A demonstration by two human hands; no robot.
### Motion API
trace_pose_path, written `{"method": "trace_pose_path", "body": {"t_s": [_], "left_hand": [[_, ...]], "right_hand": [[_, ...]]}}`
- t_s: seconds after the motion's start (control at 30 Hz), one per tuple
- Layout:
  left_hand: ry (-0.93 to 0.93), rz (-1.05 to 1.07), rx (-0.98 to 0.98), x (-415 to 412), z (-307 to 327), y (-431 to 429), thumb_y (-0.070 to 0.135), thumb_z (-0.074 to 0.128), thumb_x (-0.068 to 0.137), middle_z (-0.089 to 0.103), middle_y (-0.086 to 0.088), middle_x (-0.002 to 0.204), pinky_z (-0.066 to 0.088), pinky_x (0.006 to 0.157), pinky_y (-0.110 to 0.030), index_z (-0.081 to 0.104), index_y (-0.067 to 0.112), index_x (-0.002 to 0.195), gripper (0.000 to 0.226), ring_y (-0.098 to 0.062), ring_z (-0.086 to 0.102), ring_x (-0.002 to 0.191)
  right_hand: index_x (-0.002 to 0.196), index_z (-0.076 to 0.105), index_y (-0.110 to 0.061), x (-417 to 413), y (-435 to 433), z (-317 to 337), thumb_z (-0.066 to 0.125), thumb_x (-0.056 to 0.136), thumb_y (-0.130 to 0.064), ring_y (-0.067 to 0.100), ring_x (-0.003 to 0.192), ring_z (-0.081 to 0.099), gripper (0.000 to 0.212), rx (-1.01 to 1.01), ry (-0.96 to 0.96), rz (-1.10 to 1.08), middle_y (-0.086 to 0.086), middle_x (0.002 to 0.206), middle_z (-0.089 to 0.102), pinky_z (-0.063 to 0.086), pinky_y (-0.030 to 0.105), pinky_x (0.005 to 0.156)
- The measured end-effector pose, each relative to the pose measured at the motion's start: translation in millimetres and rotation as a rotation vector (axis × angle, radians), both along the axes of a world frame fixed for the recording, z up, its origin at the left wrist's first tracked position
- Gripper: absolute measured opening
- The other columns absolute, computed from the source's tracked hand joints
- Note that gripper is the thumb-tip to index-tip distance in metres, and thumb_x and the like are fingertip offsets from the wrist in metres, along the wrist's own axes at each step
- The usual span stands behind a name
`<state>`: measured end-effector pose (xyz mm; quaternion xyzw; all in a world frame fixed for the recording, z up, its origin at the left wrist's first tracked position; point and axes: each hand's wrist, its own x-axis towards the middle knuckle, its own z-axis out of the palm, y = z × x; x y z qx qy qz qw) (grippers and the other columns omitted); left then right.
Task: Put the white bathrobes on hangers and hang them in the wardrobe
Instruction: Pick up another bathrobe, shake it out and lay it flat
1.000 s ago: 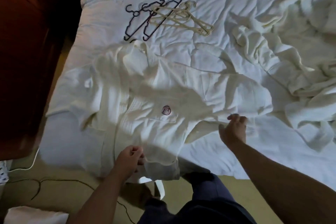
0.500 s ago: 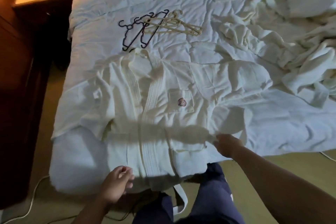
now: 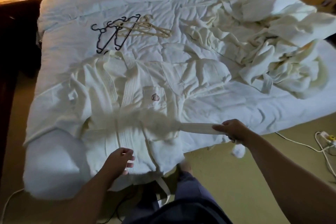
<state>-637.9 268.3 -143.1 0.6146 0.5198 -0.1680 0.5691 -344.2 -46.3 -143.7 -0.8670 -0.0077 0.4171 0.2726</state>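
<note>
Right hand (image 3: 231, 129) out to the side, gripping the belt (image 3: 196, 127) drawn taut across the robe (image 3: 109, 100), left hand (image 3: 118, 160) loosely curled over the robe's hem, holding nothing, robe spread flat on the bed (image 3: 181, 2), hangers (image 3: 127, 32) just beyond its collar, heap of robes (image 3: 272, 47) at right.

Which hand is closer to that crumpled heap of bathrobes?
Right. The right hand grips a belt on the near side of the heap; the left hand is farther left, over the spread bathrobe.

bare duvet (image 3: 181, 5) beyond hangers (image 3: 131, 31)
</note>
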Motion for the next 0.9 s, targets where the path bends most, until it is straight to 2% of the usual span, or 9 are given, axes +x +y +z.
{"method": "trace_pose_path", "body": {"t_s": [0.13, 0.23, 0.33, 0.4, 0.47, 0.53, 0.6, 0.77, 0.9], "left_hand": [[-0.036, -0.025, 0.009, 26, 9, -33, 0.029, 0.055, 0.1, 0.074, -0.003, 0.097, 0.047, 0.061, -0.028, 0.064, 0.016, 0.104, 0.016, -0.024, 0.072, 0.087], [-0.039, 0.034, 0.012, 34, 12, -53, 0.033, 0.054, 0.1, 0.073, -0.002, 0.1, 0.049, 0.066, -0.03, 0.063, 0.018, 0.105, 0.018, -0.022, 0.071, 0.09], [-0.028, 0.16, 0.002, 28, 10, -70, 0.033, 0.054, 0.1, 0.074, -0.001, 0.098, 0.049, 0.066, -0.03, 0.063, 0.017, 0.104, 0.018, -0.021, 0.071, 0.086], [-0.005, 0.23, -0.003, 17, 6, -80, 0.034, 0.054, 0.101, 0.074, -0.001, 0.097, 0.05, 0.067, -0.032, 0.062, 0.018, 0.103, 0.018, -0.02, 0.071, 0.086], [0.017, 0.264, 0.003, 1, 2, -91, 0.031, 0.053, 0.102, 0.074, -0.004, 0.099, 0.051, 0.066, -0.032, 0.062, 0.016, 0.104, 0.018, -0.021, 0.071, 0.085], [0.032, 0.316, 0.021, -18, -1, -104, 0.027, 0.054, 0.102, 0.073, -0.008, 0.099, 0.05, 0.061, -0.031, 0.062, 0.012, 0.106, 0.017, -0.022, 0.069, 0.082], [0.053, 0.384, 0.02, -37, -2, -117, 0.023, 0.054, 0.102, 0.073, -0.011, 0.098, 0.048, 0.059, -0.031, 0.063, 0.01, 0.106, 0.016, -0.022, 0.067, 0.079], [0.105, 0.461, -0.007, -76, 2, -137, 0.022, 0.052, 0.102, 0.071, -0.014, 0.101, 0.046, 0.059, -0.03, 0.062, 0.009, 0.106, 0.017, -0.023, 0.064, 0.079], [0.142, 0.41, 0.001, -91, 8, -144, 0.022, 0.051, 0.103, 0.071, -0.013, 0.1, 0.044, 0.059, -0.03, 0.062, 0.009, 0.107, 0.018, -0.023, 0.063, 0.08]], "right_hand": [[0.082, 0.069, 0.003, 36, -10, 17, 0.08, 0.08, -0.042, 0.018, 0.042, 0.037, 0.047, 0.033, -0.03, 0.033, 0.006, 0.051, 0.042, 0.031, 0.026, 0.044], [0.078, 0.072, -0.006, 66, -11, 26, 0.082, 0.08, -0.036, 0.017, 0.048, 0.045, 0.032, 0.062, -0.132, 0.113, 0.002, 0.054, 0.051, 0.034, 0.025, 0.045], [0.077, 0.072, -0.014, 94, -4, 17, 0.084, 0.077, -0.032, 0.026, 0.068, 0.061, 0.022, 0.05, -0.261, 0.196, 0.007, 0.072, 0.067, 0.041, 0.029, 0.056], [0.084, 0.071, -0.018, 106, 5, 7, 0.082, 0.079, -0.033, 0.028, 0.078, 0.062, 0.02, 0.007, -0.323, 0.223, 0.007, 0.083, 0.069, 0.043, 0.03, 0.062], [0.1, 0.068, -0.025, 109, 13, -5, 0.075, 0.083, -0.034, 0.027, 0.092, 0.061, 0.02, -0.108, -0.426, 0.271, 0.005, 0.101, 0.068, 0.046, 0.036, 0.079], [0.118, 0.063, -0.027, 103, 21, -18, 0.069, 0.086, -0.032, 0.032, 0.111, 0.057, 0.033, -0.234, -0.533, 0.385, 0.008, 0.119, 0.06, 0.038, 0.043, 0.098], [0.131, 0.056, -0.027, 89, 30, -29, 0.068, 0.086, -0.033, 0.035, 0.119, 0.052, 0.047, -0.288, -0.58, 0.5, 0.012, 0.131, 0.051, 0.033, 0.046, 0.106], [0.137, 0.049, -0.023, 38, 54, -54, 0.068, 0.088, -0.039, 0.037, 0.126, 0.045, 0.056, -0.211, -0.464, 0.65, 0.015, 0.139, 0.043, 0.035, 0.048, 0.107], [0.132, 0.056, -0.018, 0, 75, -75, 0.073, 0.088, -0.036, 0.03, 0.114, 0.056, 0.051, -0.052, -0.122, 0.558, 0.015, 0.134, 0.055, 0.046, 0.036, 0.093]]}}
